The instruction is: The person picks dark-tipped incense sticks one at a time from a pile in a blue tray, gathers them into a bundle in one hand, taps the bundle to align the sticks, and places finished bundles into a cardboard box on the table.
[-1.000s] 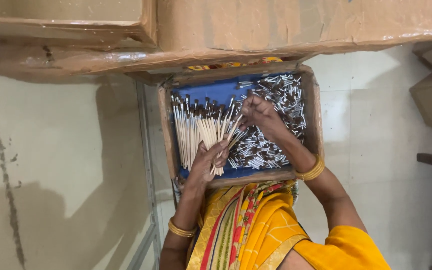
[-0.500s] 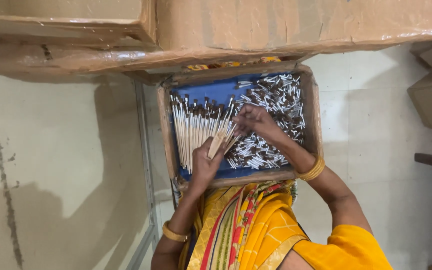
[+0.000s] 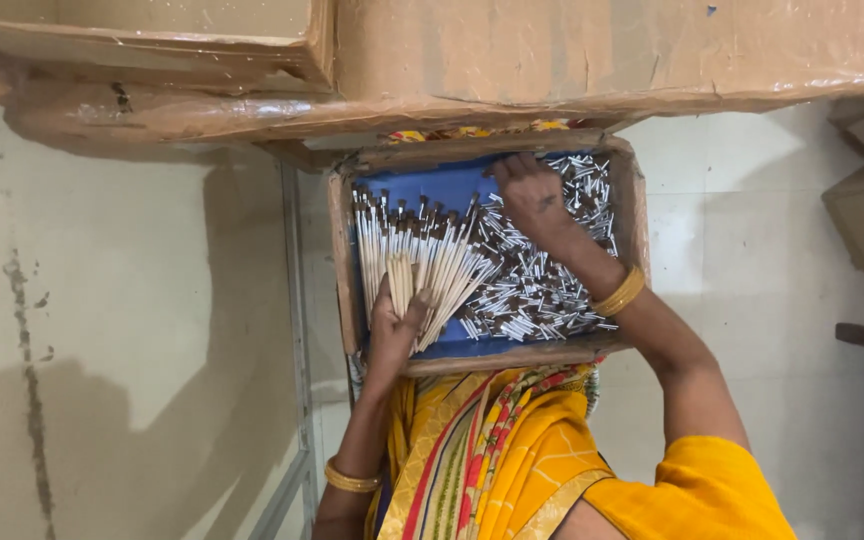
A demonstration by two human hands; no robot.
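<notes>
I see my left hand (image 3: 394, 335) clamped on a bundle of pale brushes (image 3: 407, 275) at the cardboard tray's (image 3: 342, 260) near edge; my right hand (image 3: 532, 195) rests spread on loose metal ferrules (image 3: 542, 290) farther in

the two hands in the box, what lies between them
In the head view, pale sticks fanned from the left hand and loose silver pieces lie before the right hand.

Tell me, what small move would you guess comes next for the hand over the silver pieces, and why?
Probably the right hand closes on a few of the loose silver-capped pieces beneath it and carries them to the left hand. That hand grips a bundle of pale sticks, lined up in the shallow box, while the silver ones lie scattered and unsorted.
</notes>
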